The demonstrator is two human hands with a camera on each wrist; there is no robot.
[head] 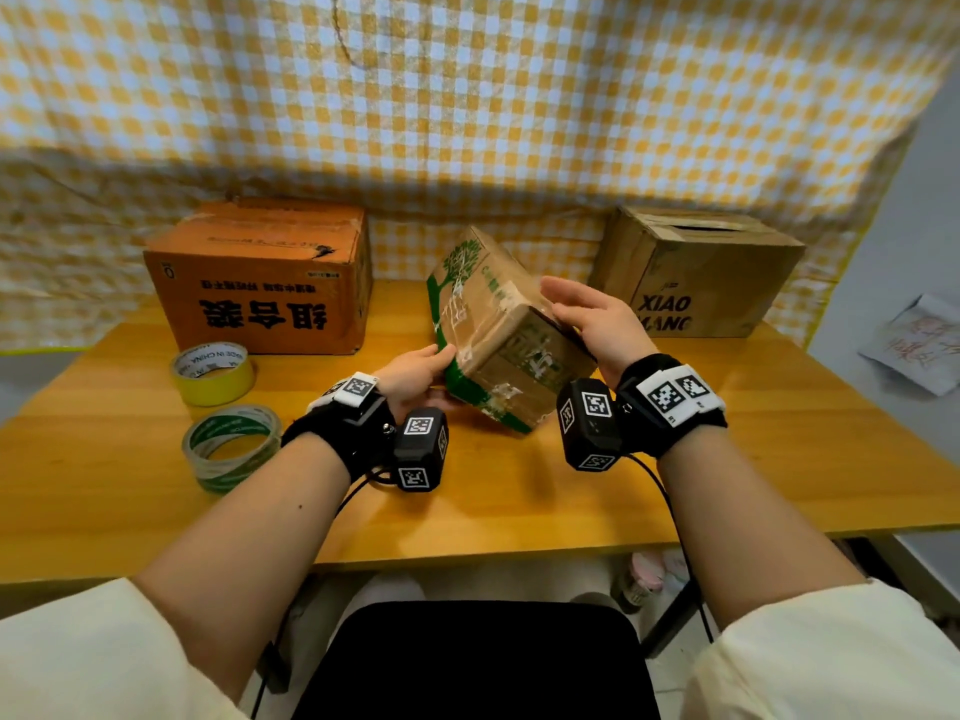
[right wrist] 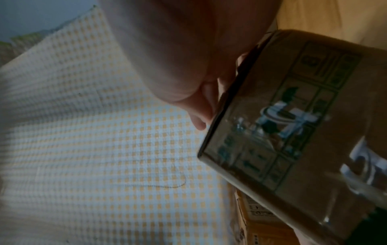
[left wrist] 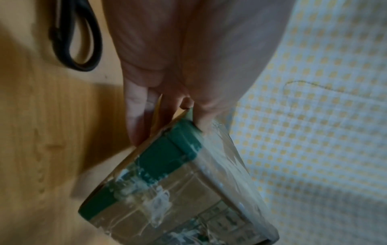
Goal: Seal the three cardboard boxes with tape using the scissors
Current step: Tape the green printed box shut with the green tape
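Observation:
A small brown cardboard box (head: 498, 324) with green print and old clear tape hangs tilted above the table's middle. My left hand (head: 415, 374) grips its lower left corner, thumb on top and fingers underneath (left wrist: 136, 116). My right hand (head: 592, 319) holds its right side, thumb lying along the top edge and fingers behind the box (right wrist: 293, 132). An orange box (head: 260, 283) stands at the back left and a brown box marked XIAO (head: 696, 272) at the back right. A black scissors handle (left wrist: 82, 68) lies on the table by my left wrist.
A yellow tape roll (head: 213, 374) and a clear tape roll with a green core (head: 231, 448) lie at the left of the wooden table (head: 675, 459). A checked cloth (head: 467, 96) hangs behind. A black chair seat (head: 478, 662) is below the front edge.

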